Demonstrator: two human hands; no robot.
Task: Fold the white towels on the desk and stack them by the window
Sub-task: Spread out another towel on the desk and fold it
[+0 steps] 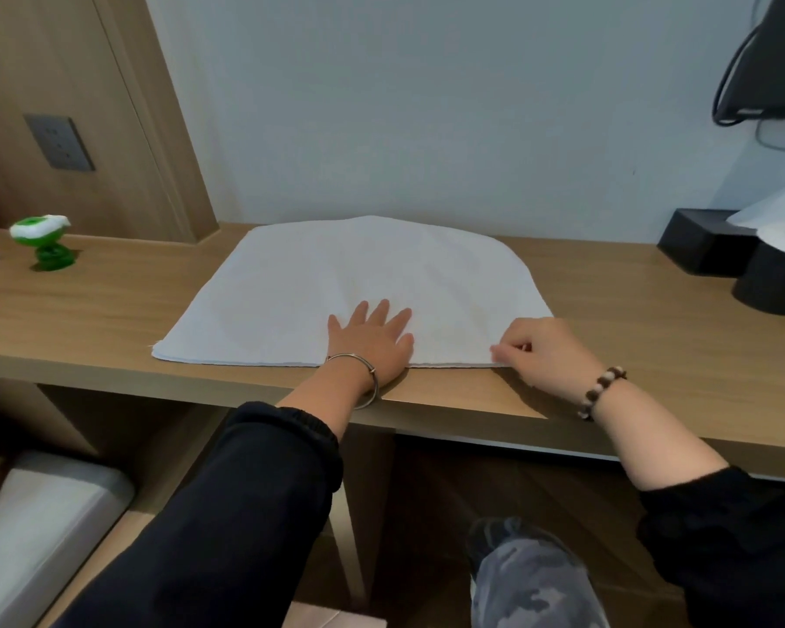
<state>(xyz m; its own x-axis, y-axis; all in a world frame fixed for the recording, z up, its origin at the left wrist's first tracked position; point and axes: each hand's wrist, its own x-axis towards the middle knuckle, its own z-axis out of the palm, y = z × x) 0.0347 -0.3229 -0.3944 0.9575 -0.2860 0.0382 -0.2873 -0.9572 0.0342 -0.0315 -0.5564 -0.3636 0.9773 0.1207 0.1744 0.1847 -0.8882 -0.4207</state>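
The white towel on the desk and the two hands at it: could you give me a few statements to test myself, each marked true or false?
1. The left hand lies flat on the towel, fingers straight. True.
2. The right hand hangs clear of the towel. False: its fingers pinch the towel's near right corner.
3. A green and white object stands on the desk, left of the towel. True.
4. The towel hangs down over the desk's front edge. False: it lies spread on the desktop, its near edge just inside the front edge.
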